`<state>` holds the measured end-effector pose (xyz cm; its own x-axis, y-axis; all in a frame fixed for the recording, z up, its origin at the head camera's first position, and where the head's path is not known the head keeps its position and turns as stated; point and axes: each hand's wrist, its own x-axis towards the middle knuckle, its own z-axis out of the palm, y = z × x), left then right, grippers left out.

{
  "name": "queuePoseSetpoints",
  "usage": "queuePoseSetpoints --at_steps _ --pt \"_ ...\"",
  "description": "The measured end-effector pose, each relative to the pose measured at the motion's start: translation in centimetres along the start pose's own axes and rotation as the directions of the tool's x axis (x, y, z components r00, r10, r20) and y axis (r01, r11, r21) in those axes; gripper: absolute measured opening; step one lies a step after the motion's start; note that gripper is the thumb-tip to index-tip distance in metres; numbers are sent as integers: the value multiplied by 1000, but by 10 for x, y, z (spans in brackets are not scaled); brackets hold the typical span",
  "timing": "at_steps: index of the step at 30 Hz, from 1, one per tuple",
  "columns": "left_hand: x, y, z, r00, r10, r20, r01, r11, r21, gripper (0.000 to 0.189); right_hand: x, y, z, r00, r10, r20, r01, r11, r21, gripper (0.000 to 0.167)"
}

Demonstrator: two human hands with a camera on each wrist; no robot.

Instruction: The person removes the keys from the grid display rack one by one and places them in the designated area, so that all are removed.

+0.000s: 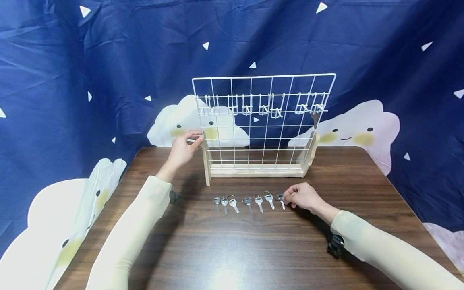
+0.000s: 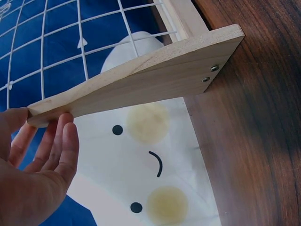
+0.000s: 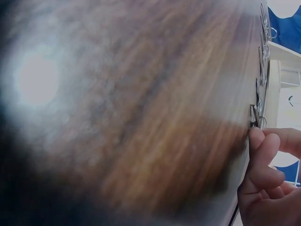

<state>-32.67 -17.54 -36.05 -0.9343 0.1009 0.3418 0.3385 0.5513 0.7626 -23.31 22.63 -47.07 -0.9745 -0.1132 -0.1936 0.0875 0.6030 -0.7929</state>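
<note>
A white wire grid rack (image 1: 250,127) in a wooden stand is set on the table, with several small hooks along its upper bars. My left hand (image 1: 185,149) holds the top end of the stand's left wooden side panel (image 2: 136,80), thumb on one side and fingers on the other. Low over the table, my right hand (image 1: 302,196) pinches the rightmost key (image 1: 280,199) of a row, its head partly behind the fingertips. Several other silver keys (image 1: 259,203) with rings lie to its left. One key (image 1: 315,119) hangs from the hook at the rack's far right.
The dark wooden table (image 1: 224,245) reflects a bright light near its front. Behind it hangs a blue curtain (image 1: 145,48) printed with clouds and white triangles. Dark wrist devices (image 1: 335,245) are worn under the sleeves.
</note>
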Motion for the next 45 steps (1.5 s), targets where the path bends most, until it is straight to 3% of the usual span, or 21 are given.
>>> queuePoseSetpoints --at_steps 24,37,45 --pt "0 0 0 1000 10 -6 -10 1000 4 31 -4 -3 -12 1000 -11 -4 11 1000 26 19" --pt "0 0 1 1000 -6 1 6 1000 7 30 -5 -17 -31 986 -134 -100 137 990 22 29" --pt "0 1 0 1000 -8 2 8 1000 3 30 -5 -28 -42 967 -189 -168 193 981 6 25"
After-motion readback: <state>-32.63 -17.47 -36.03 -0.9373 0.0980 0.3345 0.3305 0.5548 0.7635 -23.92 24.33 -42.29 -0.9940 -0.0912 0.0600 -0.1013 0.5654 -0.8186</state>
